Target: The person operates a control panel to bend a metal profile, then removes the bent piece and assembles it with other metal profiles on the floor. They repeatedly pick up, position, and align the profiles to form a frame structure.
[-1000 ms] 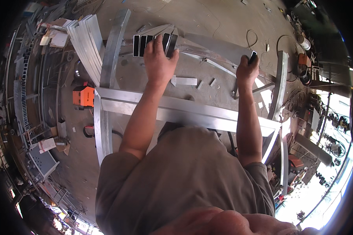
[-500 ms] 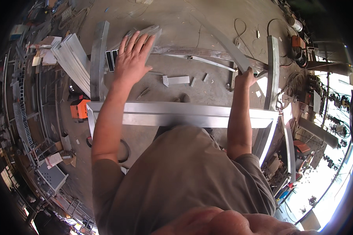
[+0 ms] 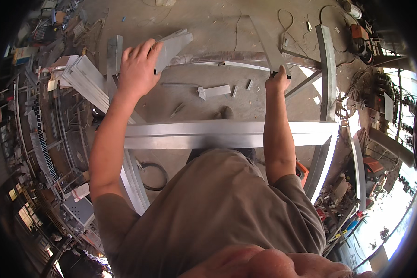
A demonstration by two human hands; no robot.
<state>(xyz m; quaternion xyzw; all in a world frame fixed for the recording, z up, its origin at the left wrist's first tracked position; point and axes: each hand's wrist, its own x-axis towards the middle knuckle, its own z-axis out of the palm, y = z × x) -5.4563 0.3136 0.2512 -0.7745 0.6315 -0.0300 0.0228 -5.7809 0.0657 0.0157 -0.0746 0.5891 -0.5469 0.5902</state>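
Two long grey rectangular metal tubes reach away from my hands. My left hand point(image 3: 139, 69) has its fingers bent around the near end of the left tubes point(image 3: 175, 45), which lie side by side. Its thumb shows below their dark open end. On the right, my right hand point(image 3: 278, 80) is closed on the near end of a single metal tube point(image 3: 267, 41), which slants away to the far left. Between my body and the hands, a shiny metal frame point(image 3: 231, 127) crosses from side to side, under both forearms.
Upright-looking metal posts stand at left point(image 3: 114, 55) and right point(image 3: 327, 74). Flat metal strips point(image 3: 84, 81) are stacked at left. Metal offcuts point(image 3: 217, 91) lie on the floor. An orange machine point(image 3: 359, 32) and cables sit far right.
My left hand has moved left and its spread fingers have bent around the tubes' end. My right hand has shifted left and away with its tube. The whole view has turned slightly.
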